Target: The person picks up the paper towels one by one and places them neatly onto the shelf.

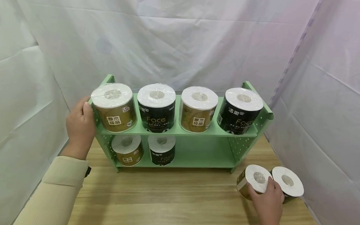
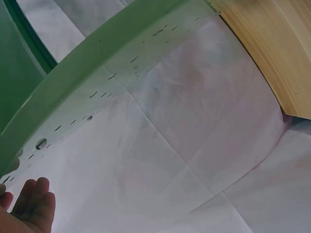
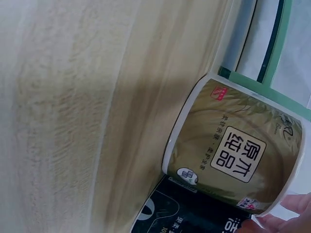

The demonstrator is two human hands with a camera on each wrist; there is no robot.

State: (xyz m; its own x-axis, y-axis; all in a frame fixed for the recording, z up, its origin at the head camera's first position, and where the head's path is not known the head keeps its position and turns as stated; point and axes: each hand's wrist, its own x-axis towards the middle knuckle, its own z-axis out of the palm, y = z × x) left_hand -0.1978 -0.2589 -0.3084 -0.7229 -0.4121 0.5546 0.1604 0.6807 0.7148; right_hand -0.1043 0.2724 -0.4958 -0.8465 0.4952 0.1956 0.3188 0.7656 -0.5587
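My left hand (image 1: 80, 122) grips the upper left side of a green two-tier shelf (image 1: 202, 153), thumb in front; in the left wrist view its other fingers (image 2: 41, 199) show beside the perforated side panel (image 2: 112, 73). At the lower right, my right hand (image 1: 269, 203) grips a gold-wrapped toilet paper roll (image 1: 256, 178), thumb on its near left and fingers on its right. A black-wrapped toilet paper roll (image 1: 287, 182) stands against it on the right. The right wrist view shows the gold label (image 3: 233, 145) close up.
Several gold and black rolls alternate along the upper tier, such as a black one (image 1: 156, 115). Below, a gold roll (image 1: 127, 153) and a black roll (image 1: 163, 155) stand on the left half. White cloth (image 1: 182, 43) hangs behind the wooden table (image 1: 165, 198) and at both sides.
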